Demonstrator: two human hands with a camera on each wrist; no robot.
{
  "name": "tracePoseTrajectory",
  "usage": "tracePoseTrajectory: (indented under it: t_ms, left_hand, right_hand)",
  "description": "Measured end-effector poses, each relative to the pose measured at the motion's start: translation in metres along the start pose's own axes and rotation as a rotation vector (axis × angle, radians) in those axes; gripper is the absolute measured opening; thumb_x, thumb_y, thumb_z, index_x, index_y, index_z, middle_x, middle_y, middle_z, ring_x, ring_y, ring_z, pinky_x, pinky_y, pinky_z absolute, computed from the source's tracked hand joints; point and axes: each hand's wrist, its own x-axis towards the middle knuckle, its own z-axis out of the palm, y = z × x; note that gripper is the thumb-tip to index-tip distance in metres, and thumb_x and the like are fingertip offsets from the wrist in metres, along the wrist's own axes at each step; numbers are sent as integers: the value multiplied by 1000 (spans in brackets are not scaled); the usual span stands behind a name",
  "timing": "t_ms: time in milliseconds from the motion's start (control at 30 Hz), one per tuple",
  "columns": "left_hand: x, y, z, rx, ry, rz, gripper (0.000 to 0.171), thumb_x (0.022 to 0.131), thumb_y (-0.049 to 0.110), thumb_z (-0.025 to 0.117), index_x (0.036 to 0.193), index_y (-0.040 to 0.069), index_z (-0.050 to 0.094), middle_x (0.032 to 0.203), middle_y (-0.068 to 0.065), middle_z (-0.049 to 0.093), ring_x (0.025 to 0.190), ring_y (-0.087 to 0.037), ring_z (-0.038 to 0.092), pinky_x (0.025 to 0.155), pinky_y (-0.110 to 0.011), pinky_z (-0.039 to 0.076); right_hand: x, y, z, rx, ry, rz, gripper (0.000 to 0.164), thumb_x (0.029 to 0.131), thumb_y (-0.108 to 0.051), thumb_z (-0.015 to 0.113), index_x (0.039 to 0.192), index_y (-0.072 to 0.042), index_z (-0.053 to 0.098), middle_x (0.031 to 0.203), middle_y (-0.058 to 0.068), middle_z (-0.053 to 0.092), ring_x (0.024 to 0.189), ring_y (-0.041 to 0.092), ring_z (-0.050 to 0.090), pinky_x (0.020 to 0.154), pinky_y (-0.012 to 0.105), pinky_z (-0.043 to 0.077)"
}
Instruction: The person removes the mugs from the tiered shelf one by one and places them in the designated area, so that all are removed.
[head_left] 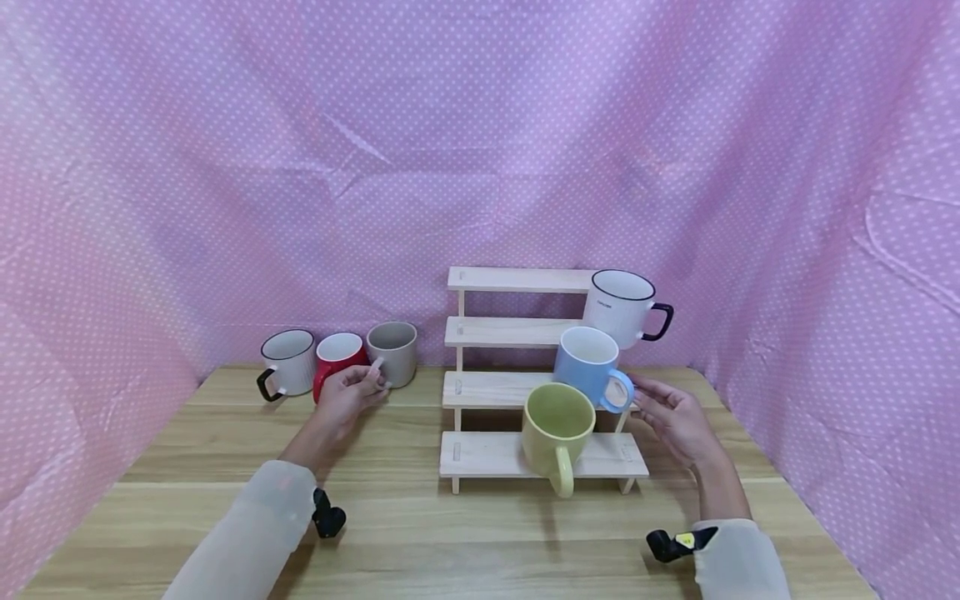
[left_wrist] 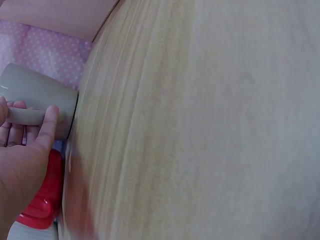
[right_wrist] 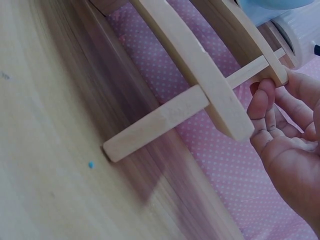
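Note:
My left hand (head_left: 347, 400) reaches to the back left and holds the handle (left_wrist: 27, 117) of a grey mug (head_left: 399, 358) between thumb and fingers. The grey mug stands upright on the table, and a red mug (head_left: 339, 350) sits right beside it, partly behind my hand. On the other side, my right hand (head_left: 678, 421) pinches the right end of a shelf board on a stepped wooden rack (head_left: 480, 454), as the right wrist view shows. Just above those fingers is a light blue mug (head_left: 577, 372), its handle turned toward them.
A green mug (head_left: 543, 450) stands on the lowest step, handle forward. Higher up at the right is a white mug (head_left: 609, 321) with a black rim and handle. Another white mug (head_left: 294, 371) with a black handle stands far left. Pink dotted cloth (head_left: 480, 167) hangs behind the wooden table (head_left: 420, 542).

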Motion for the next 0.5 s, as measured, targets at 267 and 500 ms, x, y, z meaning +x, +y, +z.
tracePoseTrajectory:
  t_ms: [267,500]
  left_hand:
    - [0,2,-1,-23,-28,-37,36,103,12,61,131,-10,54,112,-13,58,119,-34,61,108,-46,46]
    - [-2,2,2,-8,-12,-44,31,102,8,63,126,-10,57,108,-13,63,114,-33,63,106,-46,49]
  right_hand:
    - [0,0,-1,30,1,-4,34,104,4,54,121,-19,71,120,-3,73,105,9,68,86,27,58]
    - [0,1,-1,18,-1,1,32,104,2,54,123,-18,70,122,-5,72,106,9,68,87,27,58]
